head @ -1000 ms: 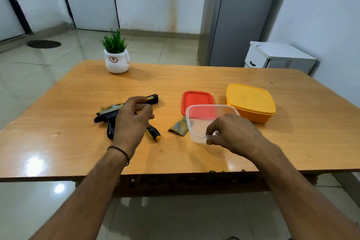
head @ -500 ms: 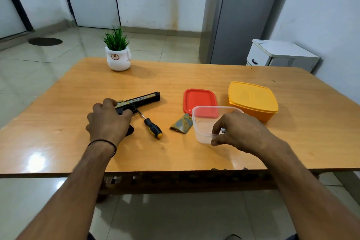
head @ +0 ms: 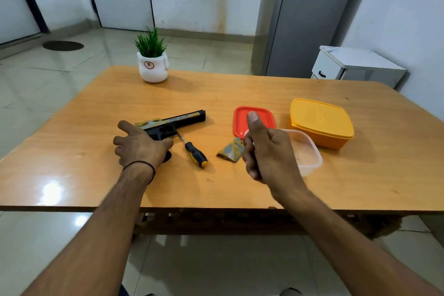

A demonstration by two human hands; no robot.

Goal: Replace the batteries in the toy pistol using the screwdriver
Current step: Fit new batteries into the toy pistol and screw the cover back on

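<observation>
The black and gold toy pistol (head: 177, 120) lies flat on the wooden table (head: 240, 187), barrel pointing right. My left hand (head: 139, 146) rests on its grip with fingers spread, hiding the grip. The black-and-yellow screwdriver (head: 195, 155) lies just right of the pistol, tip toward the trigger. A loose camouflage-patterned cover piece (head: 231, 152) sits beside it. My right hand (head: 269, 151) is raised above the table in front of the clear tub (head: 310, 151), thumb up and fingers curled to the palm; the small metal piece it pinched earlier is hidden inside them.
A red lid (head: 240, 118) lies behind my right hand. A closed yellow box (head: 319, 120) stands at the right. A potted plant (head: 152, 67) stands at the far edge. A grey cabinet and a white side unit stand beyond the table.
My right hand lifted away from the clear tub and turned thumb up with its fingers curled. My left hand let go of the pistol's top and settled on the grip.
</observation>
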